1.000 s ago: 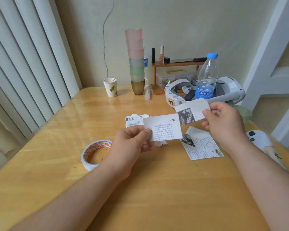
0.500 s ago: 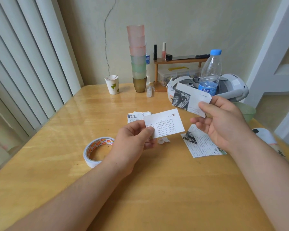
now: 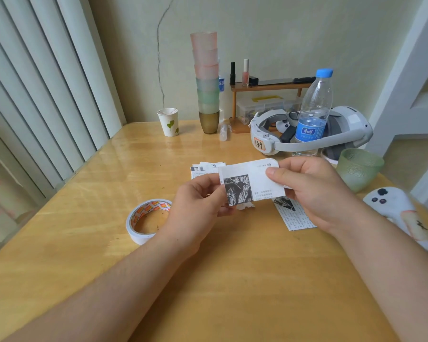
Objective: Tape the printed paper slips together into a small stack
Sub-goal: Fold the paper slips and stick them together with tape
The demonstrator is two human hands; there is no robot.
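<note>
head: both hands hold slip (image 3: pixel 251 183) lengthwise left-right.

Two bare forearms come up from the bottom of the frame, no sleeves, watch or rings showing. The left hand (image 3: pixel 198 203) and right hand (image 3: pixel 314 191) have short, plain nails.

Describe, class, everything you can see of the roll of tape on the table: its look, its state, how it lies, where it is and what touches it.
The roll of tape is a white ring with an orange and white patterned inner core. It lies flat on the wooden table, hole upward, so the tabletop shows through its middle. It sits left of the left hand, whose wrist covers its right edge; whether they touch cannot be told. No pulled-out strip shows. Nothing else touches it.
</note>
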